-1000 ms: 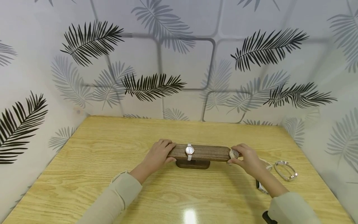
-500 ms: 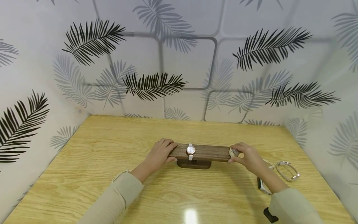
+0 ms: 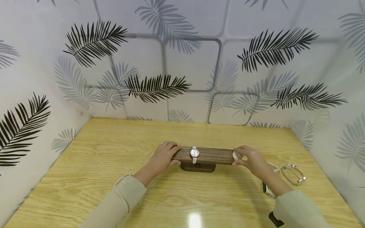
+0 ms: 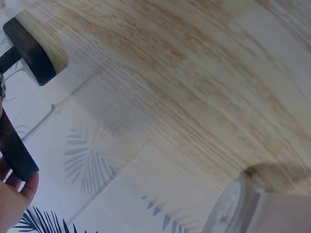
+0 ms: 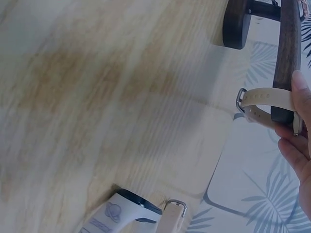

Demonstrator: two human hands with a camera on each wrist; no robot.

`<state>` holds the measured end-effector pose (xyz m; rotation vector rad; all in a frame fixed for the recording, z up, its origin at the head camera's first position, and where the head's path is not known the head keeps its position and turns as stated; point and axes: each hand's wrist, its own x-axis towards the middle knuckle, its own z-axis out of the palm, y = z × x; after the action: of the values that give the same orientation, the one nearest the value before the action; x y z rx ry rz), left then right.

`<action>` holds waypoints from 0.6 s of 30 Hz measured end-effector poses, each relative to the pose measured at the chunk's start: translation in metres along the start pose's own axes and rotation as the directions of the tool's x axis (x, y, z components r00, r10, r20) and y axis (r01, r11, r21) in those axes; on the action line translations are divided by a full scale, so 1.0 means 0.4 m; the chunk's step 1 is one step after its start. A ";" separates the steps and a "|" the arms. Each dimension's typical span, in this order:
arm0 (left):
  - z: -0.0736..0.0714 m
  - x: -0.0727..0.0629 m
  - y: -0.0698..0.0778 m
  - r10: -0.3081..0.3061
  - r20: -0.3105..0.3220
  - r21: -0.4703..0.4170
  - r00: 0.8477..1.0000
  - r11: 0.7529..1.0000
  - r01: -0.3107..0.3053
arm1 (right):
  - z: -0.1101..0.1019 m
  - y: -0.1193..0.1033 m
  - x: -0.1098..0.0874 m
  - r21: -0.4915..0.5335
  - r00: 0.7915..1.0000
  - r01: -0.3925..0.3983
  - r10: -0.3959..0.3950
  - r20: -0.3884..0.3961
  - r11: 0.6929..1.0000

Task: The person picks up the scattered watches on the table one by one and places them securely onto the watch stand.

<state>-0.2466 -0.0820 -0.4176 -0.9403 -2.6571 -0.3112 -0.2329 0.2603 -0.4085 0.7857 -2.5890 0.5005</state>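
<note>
A dark brown wooden watch stand (image 3: 215, 155) stands on the table, its long bar raised on a short foot. My left hand (image 3: 159, 158) grips the bar's left end; in the left wrist view its fingertips (image 4: 31, 187) curl round the end. My right hand (image 3: 253, 160) pinches a pale-dialled watch (image 3: 237, 155) at the right end. In the right wrist view this watch's cream strap (image 5: 269, 97) is buckled in a loop around the bar's tip, with the loop hanging loose to one side. A white-strapped watch (image 3: 194, 153) sits on the bar nearer the left hand.
Right of the stand lie a pale looped watch (image 3: 293, 174) and a white band with a black edge (image 3: 268, 190), partly behind the right forearm. A black object (image 3: 275, 219) lies by the right sleeve. A patterned wall (image 3: 188, 107) borders the table's back.
My right hand and its watch have shifted slightly left along the bar's end. My left hand keeps its grip on the bar.
</note>
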 end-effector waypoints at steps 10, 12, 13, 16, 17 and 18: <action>0.002 -0.001 0.002 0.009 -0.022 0.007 1.000 1.000 -0.009 | -0.012 -0.012 -0.011 0.040 0.998 -0.039 0.037 0.045 0.998; 0.004 -0.002 0.002 0.010 -0.023 0.010 1.000 1.000 -0.009 | -0.022 -0.015 -0.011 0.056 0.994 -0.062 0.057 0.097 0.997; 0.004 -0.002 0.001 0.008 -0.023 0.009 1.000 1.000 -0.008 | -0.026 -0.017 -0.011 0.070 0.991 -0.075 0.066 0.118 0.995; 0.004 -0.002 0.000 0.005 -0.026 0.006 1.000 1.000 -0.005 | -0.034 -0.018 -0.009 0.112 0.985 -0.103 0.085 0.152 0.988; 0.004 -0.002 0.000 0.005 -0.028 0.005 1.000 1.000 -0.005 | -0.034 -0.017 -0.009 0.122 0.984 -0.110 0.091 0.153 0.986; 0.004 -0.002 -0.001 0.006 -0.029 0.006 1.000 1.000 -0.005 | -0.034 -0.016 -0.008 0.129 0.984 -0.114 0.094 0.152 0.985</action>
<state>-0.2466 -0.0820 -0.4195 -0.9339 -2.6270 -0.3127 -0.2230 0.2628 -0.3968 0.7589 -2.7655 0.6835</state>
